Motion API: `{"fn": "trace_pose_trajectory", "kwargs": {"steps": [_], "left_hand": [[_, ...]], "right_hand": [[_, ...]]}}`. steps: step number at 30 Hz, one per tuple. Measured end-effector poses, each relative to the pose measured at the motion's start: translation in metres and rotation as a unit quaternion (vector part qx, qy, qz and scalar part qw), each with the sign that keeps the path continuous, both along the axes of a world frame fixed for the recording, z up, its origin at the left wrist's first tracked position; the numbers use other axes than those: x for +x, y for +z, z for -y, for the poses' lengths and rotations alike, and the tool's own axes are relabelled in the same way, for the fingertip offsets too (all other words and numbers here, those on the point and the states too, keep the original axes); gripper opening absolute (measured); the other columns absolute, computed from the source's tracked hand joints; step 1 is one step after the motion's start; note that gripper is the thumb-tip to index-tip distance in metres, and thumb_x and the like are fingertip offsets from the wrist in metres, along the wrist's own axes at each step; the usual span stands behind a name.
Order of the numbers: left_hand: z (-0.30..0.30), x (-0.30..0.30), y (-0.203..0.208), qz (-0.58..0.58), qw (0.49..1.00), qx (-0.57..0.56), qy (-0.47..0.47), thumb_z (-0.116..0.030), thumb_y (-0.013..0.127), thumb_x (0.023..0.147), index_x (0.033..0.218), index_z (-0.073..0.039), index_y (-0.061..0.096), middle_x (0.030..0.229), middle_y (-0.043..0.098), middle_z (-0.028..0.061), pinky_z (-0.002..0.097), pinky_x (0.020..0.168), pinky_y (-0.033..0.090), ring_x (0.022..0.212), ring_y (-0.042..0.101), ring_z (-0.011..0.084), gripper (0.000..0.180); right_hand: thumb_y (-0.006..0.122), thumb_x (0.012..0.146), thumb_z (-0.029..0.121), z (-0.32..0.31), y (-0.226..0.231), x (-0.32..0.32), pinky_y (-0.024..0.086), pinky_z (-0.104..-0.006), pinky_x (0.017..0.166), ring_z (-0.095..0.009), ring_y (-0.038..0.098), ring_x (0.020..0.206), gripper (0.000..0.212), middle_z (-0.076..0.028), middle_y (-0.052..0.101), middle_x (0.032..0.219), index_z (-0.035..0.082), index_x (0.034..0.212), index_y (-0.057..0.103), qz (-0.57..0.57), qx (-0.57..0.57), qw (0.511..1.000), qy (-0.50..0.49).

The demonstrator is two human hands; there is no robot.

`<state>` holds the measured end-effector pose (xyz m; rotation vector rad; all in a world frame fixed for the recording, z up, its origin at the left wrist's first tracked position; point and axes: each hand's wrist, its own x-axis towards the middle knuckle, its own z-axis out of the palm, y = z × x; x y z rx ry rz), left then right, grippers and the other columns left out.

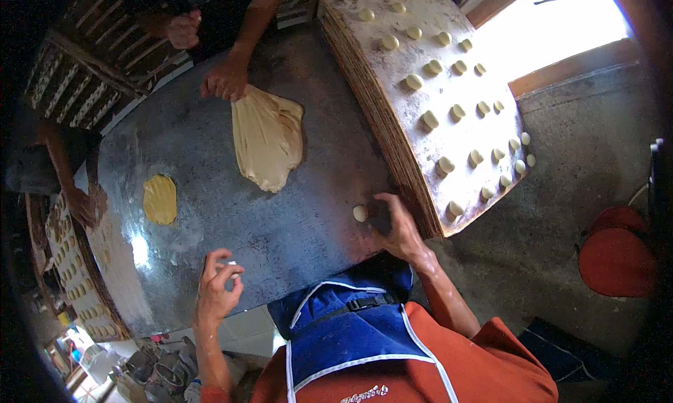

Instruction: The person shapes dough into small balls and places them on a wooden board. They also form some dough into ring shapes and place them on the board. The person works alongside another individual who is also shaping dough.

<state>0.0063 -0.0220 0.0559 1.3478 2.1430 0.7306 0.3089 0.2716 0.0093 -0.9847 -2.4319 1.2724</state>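
At the table's near edge, my left hand [219, 289] is closed in a pinch, with a small white bit of dough [233, 265] between the fingertips. My right hand [402, 232] is open at the right side, thumb and fingers curved apart. Just left of its fingertips lies a small round dough ball [360, 213] on the dark tabletop [301, 227]; a gap seems to separate them. Farther off, a co-worker's hand [228, 79] grips the top of a large, stretched sheet of pale dough [268, 140].
A stack of boards [413, 122] topped with rows of dough balls stands at the right. Left of centre lies a flat yellow disc [160, 199]. Another person's hand [80, 206] touches the floury left end, near another dough-filled board [77, 284]. A red stool [617, 256] stands far right.
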Motion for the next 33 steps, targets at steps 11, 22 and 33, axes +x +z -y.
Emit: {"fn": "trace_pose_trajectory", "kwargs": {"steps": [11, 22, 33], "left_hand": [[-0.321, 0.093, 0.125, 0.027, 0.945, 0.265, -0.189, 0.006, 0.076, 0.076, 0.107, -0.008, 0.071, 0.112, 0.064, 0.0128, 0.0368, 0.086, 0.056, 0.101, 0.066, 0.0285, 0.034], [-0.743, 0.255, 0.050, 0.023, 0.898, 0.257, -0.356, -0.001, 0.071, 0.081, 0.154, -0.010, 0.026, 0.109, 0.072, 0.0192, 0.0420, 0.083, 0.062, 0.092, 0.074, 0.0328, 0.086], [-0.456, 0.186, 0.077, 0.105, 0.929, 0.355, -0.021, -0.002, 0.067, 0.086, 0.126, -0.001, 0.053, 0.122, 0.065, 0.0159, 0.0406, 0.102, 0.044, 0.114, 0.060, 0.0257, 0.042]], "right_hand": [[0.067, 0.086, 0.008, -0.048, 0.099, 0.048, 0.052, -0.0430, 0.093, -0.036, 0.061, 0.107, 0.029, -0.022, 0.058, 0.112, -0.006, 0.110, 0.061, -0.050, 0.024, 0.976, 0.211], [0.085, 0.081, 0.005, -0.335, 0.200, 0.144, 0.060, -0.0321, 0.080, -0.021, 0.069, 0.097, 0.096, -0.019, 0.065, 0.126, 0.002, 0.156, 0.026, -0.321, 0.433, 0.788, -0.296], [0.082, 0.083, 0.008, -0.219, 0.149, 0.086, 0.052, -0.0368, 0.076, -0.025, 0.060, 0.084, 0.079, -0.014, 0.064, 0.100, -0.002, 0.148, 0.039, -0.200, 0.215, 0.921, -0.255]]}}
